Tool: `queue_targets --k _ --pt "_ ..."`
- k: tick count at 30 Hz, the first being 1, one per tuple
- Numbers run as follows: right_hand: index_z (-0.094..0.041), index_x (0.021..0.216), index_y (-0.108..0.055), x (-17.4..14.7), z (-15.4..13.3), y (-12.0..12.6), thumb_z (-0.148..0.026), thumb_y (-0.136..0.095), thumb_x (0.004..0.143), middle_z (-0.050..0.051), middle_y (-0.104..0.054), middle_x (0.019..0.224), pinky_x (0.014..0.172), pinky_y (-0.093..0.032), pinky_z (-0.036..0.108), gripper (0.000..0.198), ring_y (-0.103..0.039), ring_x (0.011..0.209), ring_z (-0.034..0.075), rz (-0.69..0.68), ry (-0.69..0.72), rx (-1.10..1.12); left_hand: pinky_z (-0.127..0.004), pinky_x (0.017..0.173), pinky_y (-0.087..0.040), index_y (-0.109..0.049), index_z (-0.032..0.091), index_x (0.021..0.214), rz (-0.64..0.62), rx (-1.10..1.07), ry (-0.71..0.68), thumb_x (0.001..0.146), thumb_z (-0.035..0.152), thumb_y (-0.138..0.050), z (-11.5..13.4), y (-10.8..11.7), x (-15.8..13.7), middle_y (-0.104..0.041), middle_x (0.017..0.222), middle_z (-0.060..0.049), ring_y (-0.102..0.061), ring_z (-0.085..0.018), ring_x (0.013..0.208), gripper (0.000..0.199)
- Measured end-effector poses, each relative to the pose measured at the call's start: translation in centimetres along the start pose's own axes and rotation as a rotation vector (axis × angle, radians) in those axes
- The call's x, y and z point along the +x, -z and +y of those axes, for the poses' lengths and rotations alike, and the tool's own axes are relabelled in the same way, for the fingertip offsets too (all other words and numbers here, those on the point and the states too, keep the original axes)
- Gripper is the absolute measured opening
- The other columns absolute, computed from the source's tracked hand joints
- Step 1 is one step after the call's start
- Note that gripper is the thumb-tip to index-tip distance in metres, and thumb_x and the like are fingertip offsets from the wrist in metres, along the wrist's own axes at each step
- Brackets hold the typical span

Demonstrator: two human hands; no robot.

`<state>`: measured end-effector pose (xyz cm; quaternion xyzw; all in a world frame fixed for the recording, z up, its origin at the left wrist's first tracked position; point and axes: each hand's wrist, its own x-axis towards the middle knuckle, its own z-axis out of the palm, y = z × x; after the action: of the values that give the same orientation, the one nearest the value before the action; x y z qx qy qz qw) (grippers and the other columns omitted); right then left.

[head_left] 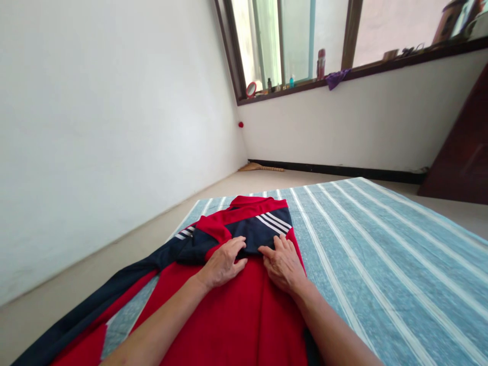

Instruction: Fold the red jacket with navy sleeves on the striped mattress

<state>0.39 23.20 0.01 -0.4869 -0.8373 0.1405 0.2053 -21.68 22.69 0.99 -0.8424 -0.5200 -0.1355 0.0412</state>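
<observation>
A red and navy jacket [236, 310] with white stripes at the shoulders lies spread in front of me, its red collar [251, 200] at the far end. One navy sleeve [110, 290] stretches toward the lower left. On the right side, a navy section [249, 231] lies across the red body. My left hand [224, 262] rests on the jacket near the lower edge of that section, thumb and fingers apart. Beside it, my right hand [284, 262] touches the same section with its fingers spread. The jacket's right sleeve is mostly hidden.
Beneath the jacket is a blue sheet [366, 254] with white stripes. A white wall [114, 101] rises on the left. On the windowsill [290, 92] stand a flask [321, 63], a small mirror [251, 89] and a purple cloth [337, 79]. A broom [259, 166] lies on the floor.
</observation>
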Motion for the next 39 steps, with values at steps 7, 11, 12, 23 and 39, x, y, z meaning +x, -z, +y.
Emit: queue_targets --k 7,11,12,23,39 --pt "-0.034 0.128 -0.059 0.1 -0.1 0.0 -0.028 -0.037 0.096 0.011 -0.050 0.130 0.106 -0.026 0.048 0.040 -0.035 0.131 0.032 0.001 -0.012 -0.016 -0.035 0.103 -0.047 -0.053 0.013 0.119 -0.015 0.207 -0.096 0.076 -0.004 -0.035 -0.4 -0.5 0.4 -0.060 0.127 -0.015 -0.054 -0.020 0.124 0.050" --pt "-0.034 0.127 -0.060 0.1 -0.2 0.2 -0.028 -0.039 0.095 0.011 -0.050 0.131 0.107 -0.024 0.048 0.039 -0.035 0.131 0.031 0.002 -0.011 -0.009 -0.032 0.102 -0.047 -0.053 0.010 0.120 -0.065 0.241 -0.145 0.079 -0.005 -0.030 -1.1 0.2 0.0 -0.058 0.130 -0.017 -0.053 -0.019 0.125 0.049" --pt "-0.034 0.127 -0.060 0.1 -0.2 0.2 -0.029 -0.040 0.095 0.011 -0.049 0.131 0.108 -0.024 0.048 0.038 -0.034 0.131 0.031 0.004 -0.008 -0.009 -0.032 0.102 -0.047 -0.054 0.010 0.119 -0.090 0.245 -0.168 0.081 -0.004 -0.029 -1.3 0.4 -0.1 -0.058 0.130 -0.018 -0.054 -0.019 0.124 0.047" --pt "-0.037 0.128 -0.059 0.0 -0.2 0.0 -0.031 -0.044 0.093 0.011 -0.045 0.137 0.108 -0.022 0.050 0.039 -0.032 0.134 0.033 -0.019 -0.009 -0.004 -0.038 0.108 -0.040 -0.058 0.023 0.127 -0.329 0.093 -0.173 0.079 0.004 -0.043 -2.1 3.2 -0.4 -0.054 0.138 -0.009 -0.053 -0.020 0.125 0.054" --pt "-0.035 0.126 -0.061 0.1 -0.4 0.2 -0.039 -0.036 0.098 0.010 -0.044 0.141 0.110 -0.022 0.051 0.038 -0.030 0.137 0.033 -0.023 -0.007 -0.005 -0.045 0.113 -0.029 -0.040 0.018 0.141 -0.349 0.001 0.158 0.095 0.036 -0.034 1.5 -0.3 3.5 -0.032 0.154 -0.012 -0.028 -0.023 0.143 0.050"
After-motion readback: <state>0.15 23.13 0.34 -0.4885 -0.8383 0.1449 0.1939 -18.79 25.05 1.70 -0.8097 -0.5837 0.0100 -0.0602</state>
